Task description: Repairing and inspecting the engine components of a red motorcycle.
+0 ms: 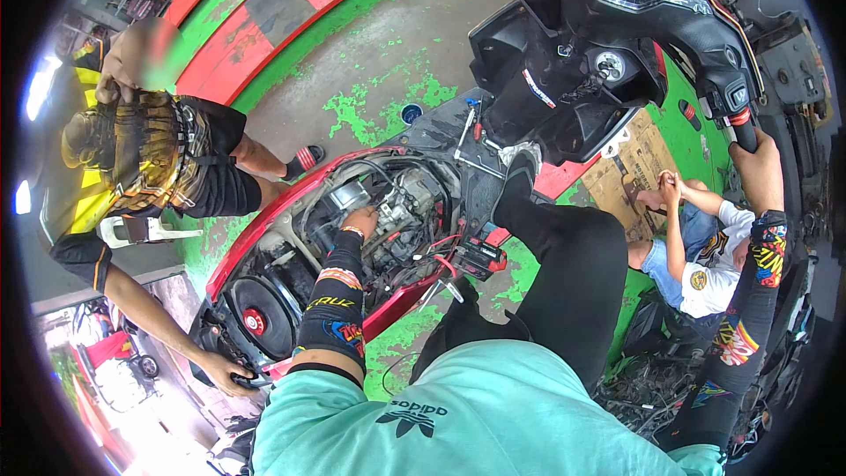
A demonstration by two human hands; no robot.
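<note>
My left hand point(359, 220) reaches down into the opened body of a red scooter point(264, 234), beside the metal engine parts point(410, 203). Its fingers are mostly hidden among the parts, so their grip cannot be made out. Out at the right, my right hand point(758, 167) is wrapped round the black handlebar grip point(745, 135). Cables and hoses run around the engine. Behind it in the body sits a round black speaker point(256, 319) with a red centre. A red-and-black power tool point(480, 257) lies against the scooter's near side.
A metal wrench point(467, 134) and a screwdriver point(478, 131) lie on the scooter's footboard. At left a person point(150, 145) stands, one hand point(225, 372) at the tail. Another person point(718, 242) sits at right near cardboard point(648, 159). A blue cup point(411, 114) stands beyond.
</note>
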